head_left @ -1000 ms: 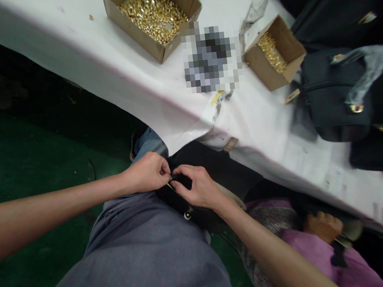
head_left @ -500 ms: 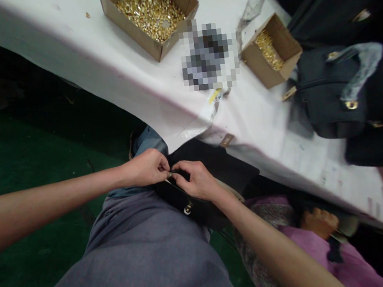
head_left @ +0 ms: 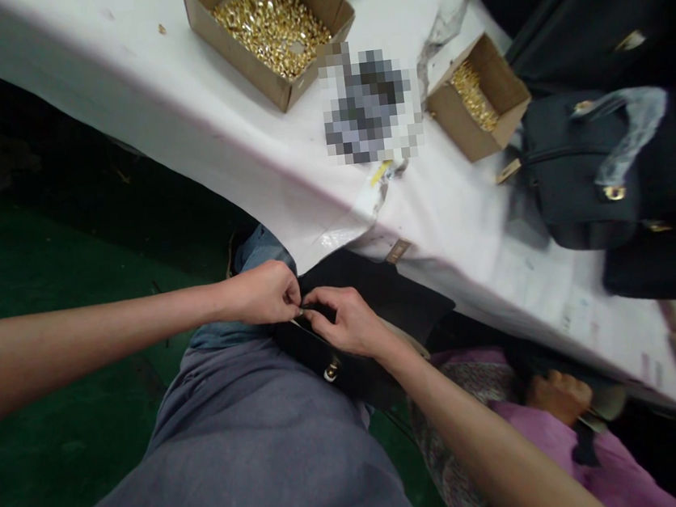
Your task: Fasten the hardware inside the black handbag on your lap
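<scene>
A black bag [head_left: 380, 297] with gold fittings lies on my lap below the table edge. My left hand [head_left: 263, 292] and my right hand [head_left: 346, 323] meet at its upper edge. Both pinch a small metal piece [head_left: 300, 313] on the bag between thumb and fingers. A gold clasp [head_left: 330, 368] shows on the bag's side just below my right hand.
A white-covered table [head_left: 226, 128] carries a large cardboard box of gold hardware [head_left: 272, 25], a smaller box [head_left: 475, 95] and black handbags [head_left: 578, 169] at the right. A person in a pink top [head_left: 555, 440] sits at my lower right. Dark green floor lies at the left.
My hands have stayed together on the bag's edge with only slight finger shifts. The view has drifted a little.
</scene>
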The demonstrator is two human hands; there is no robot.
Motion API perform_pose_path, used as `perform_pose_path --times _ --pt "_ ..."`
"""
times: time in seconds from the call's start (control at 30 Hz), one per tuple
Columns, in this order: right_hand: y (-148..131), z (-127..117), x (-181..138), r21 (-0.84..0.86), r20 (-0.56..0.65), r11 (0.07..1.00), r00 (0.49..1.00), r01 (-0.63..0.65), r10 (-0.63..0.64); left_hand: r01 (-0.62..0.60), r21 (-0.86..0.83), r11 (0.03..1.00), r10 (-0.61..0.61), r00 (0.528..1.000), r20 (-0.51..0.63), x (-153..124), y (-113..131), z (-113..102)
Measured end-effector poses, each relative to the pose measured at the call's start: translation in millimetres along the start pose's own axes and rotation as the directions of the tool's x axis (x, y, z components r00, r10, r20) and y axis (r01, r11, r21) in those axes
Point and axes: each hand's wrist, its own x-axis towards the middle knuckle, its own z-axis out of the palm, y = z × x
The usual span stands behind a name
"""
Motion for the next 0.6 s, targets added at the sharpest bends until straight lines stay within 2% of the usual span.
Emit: perform_pose_path --times 0.6 --pt "0.8 -2.5 2.3 0.042 0.031 0.999 0.999 -0.009 0.008 -0.045 0.117 0.992 0.033 0.994 0.101 13.6 5.3 -12.6"
